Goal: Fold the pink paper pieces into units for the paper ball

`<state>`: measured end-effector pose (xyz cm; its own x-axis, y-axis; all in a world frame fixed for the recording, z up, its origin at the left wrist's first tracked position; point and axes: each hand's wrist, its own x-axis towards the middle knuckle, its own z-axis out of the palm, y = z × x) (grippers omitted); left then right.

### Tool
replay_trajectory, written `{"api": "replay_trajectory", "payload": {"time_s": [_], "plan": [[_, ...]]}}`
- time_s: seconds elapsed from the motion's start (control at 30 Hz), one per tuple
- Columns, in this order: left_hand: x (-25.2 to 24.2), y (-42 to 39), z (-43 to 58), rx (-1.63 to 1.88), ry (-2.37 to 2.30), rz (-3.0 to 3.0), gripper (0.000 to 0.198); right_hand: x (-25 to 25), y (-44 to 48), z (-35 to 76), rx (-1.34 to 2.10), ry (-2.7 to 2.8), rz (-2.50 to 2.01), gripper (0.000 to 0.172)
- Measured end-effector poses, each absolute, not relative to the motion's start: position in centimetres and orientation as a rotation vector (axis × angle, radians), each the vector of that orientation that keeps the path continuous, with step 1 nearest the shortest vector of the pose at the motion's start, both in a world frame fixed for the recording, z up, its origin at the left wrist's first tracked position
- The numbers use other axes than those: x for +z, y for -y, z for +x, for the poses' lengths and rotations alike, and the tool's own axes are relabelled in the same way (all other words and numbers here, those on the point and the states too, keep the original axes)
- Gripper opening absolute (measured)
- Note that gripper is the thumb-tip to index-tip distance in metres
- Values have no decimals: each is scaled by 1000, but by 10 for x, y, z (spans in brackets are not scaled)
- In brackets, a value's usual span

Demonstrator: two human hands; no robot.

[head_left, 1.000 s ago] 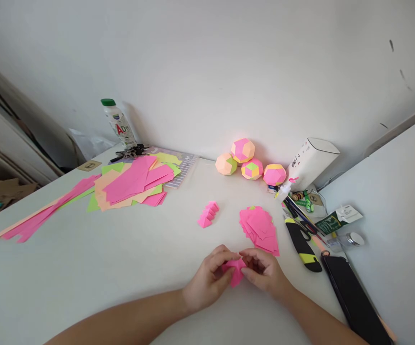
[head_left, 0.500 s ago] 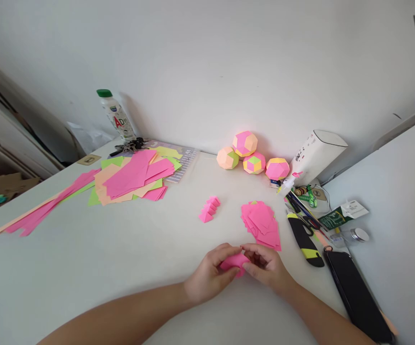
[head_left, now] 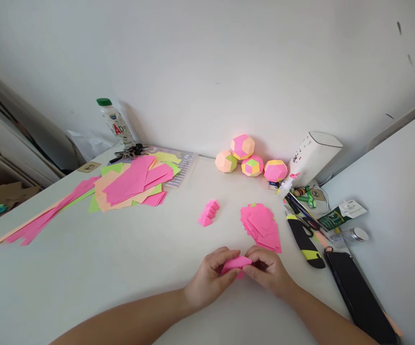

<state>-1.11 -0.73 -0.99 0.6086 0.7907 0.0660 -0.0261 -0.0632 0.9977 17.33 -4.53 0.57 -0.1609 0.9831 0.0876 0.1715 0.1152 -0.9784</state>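
Between my two hands is a pink paper piece (head_left: 236, 263), partly folded, held just above the table near its front. My left hand (head_left: 212, 275) pinches its left end between thumb and fingers. On its right end, my right hand (head_left: 268, 270) grips with the thumb and curled fingers; some of those fingertips are hidden. Just beyond my right hand lies a loose pile of pink paper sheets (head_left: 263, 225). Left of that pile sits a short row of folded pink paper pieces (head_left: 209, 212).
Several paper balls (head_left: 242, 146) rest by the wall. Far left lie coloured paper sheets (head_left: 128, 182), paper strips (head_left: 52, 211), keys (head_left: 131, 152) and a bottle (head_left: 116, 122). At right are a white box (head_left: 311, 155), a black-and-yellow cutter (head_left: 306, 242), a jar (head_left: 351, 236) and a black phone (head_left: 360, 292).
My right fingers have drawn back from the top edge of the pink paper piece, so more of it shows. The view has tipped slightly upward.
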Motion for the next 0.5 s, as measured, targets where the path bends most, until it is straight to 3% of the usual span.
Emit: {"api": "replay_trajectory", "payload": {"time_s": [0.5], "plan": [[4, 4, -12, 589, -679, 1658, 24, -2, 48, 173, 1311, 1230, -1217, 23]]}}
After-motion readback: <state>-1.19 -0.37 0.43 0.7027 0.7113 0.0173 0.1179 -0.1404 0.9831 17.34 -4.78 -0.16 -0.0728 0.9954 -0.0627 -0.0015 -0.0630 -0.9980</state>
